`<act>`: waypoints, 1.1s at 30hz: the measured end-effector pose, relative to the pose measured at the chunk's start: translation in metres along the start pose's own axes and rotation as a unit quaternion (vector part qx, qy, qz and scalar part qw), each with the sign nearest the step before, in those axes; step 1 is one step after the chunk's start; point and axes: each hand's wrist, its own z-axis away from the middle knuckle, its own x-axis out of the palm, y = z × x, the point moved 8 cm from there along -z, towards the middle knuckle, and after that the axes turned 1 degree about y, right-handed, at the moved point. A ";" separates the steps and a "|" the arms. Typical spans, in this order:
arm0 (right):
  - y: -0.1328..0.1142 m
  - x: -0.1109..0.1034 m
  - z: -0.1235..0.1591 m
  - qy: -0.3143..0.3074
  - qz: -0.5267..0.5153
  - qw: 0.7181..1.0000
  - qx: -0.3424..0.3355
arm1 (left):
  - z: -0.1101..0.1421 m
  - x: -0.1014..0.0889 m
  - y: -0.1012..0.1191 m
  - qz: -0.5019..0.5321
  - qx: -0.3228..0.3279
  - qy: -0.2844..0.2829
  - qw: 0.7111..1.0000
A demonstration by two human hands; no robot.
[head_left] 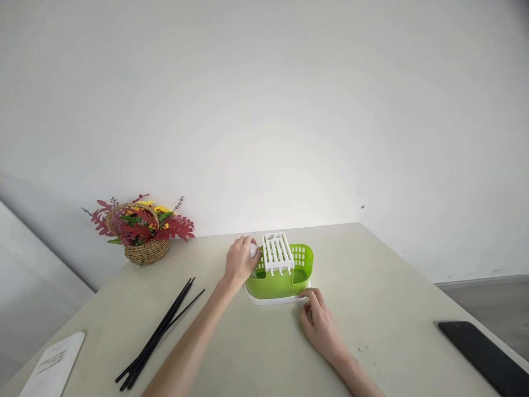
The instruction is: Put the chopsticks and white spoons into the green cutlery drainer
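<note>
A green plastic holder with a white slotted insert and a white base tray stands on the beige table. My left hand is curled at the holder's left end, fingers closed around a small white object. My right hand rests on the table in front of the holder, fingertips touching the white tray's front right edge. A bundle of black chopsticks lies on the table to the left of my left arm.
A wicker basket of red and yellow artificial flowers sits at the table's far left corner. A white paper lies at the near left edge. A black phone lies at the near right edge. A white wall rises behind.
</note>
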 end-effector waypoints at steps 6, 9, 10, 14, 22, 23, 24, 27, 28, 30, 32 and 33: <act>0.000 0.000 0.001 -0.004 -0.001 1.000 0.005 | 0.002 -0.004 -0.002 0.012 -0.004 -0.038 0.999; 0.000 -0.001 0.001 -0.003 0.001 1.000 0.004 | 0.004 -0.006 0.002 0.016 0.020 -0.053 0.998; -0.001 -0.001 0.001 -0.002 0.002 1.000 0.003 | 0.004 -0.007 0.005 0.018 0.034 -0.054 0.998; -0.004 -0.003 0.000 0.006 0.005 1.000 -0.002 | 0.007 -0.010 0.011 0.013 0.057 -0.053 0.997; -0.004 -0.003 0.000 0.007 0.011 1.000 -0.002 | 0.000 -0.009 0.003 -0.003 0.045 -0.007 0.999; -0.003 -0.002 0.000 0.006 0.011 1.000 -0.004 | -0.001 -0.009 0.003 -0.002 0.045 0.000 0.999; -0.003 -0.002 0.000 0.005 0.012 1.000 -0.006 | -0.003 -0.010 0.002 0.000 0.044 0.008 0.999; -0.003 0.000 0.000 -0.005 0.012 1.000 -0.008 | -0.006 -0.015 0.000 0.007 0.032 0.039 0.999; -0.003 0.001 0.000 -0.009 0.013 1.000 -0.008 | -0.006 -0.018 -0.001 0.008 0.027 0.050 0.998; -0.003 0.001 -0.001 -0.015 0.014 1.000 -0.010 | -0.008 -0.025 -0.004 0.019 0.016 0.078 0.997; -0.004 0.002 -0.001 -0.017 0.014 1.000 -0.013 | -0.010 -0.035 -0.009 0.049 -0.002 0.116 0.992; -0.004 0.002 -0.001 -0.017 0.014 1.000 -0.014 | -0.012 -0.040 -0.012 0.068 -0.012 0.136 0.988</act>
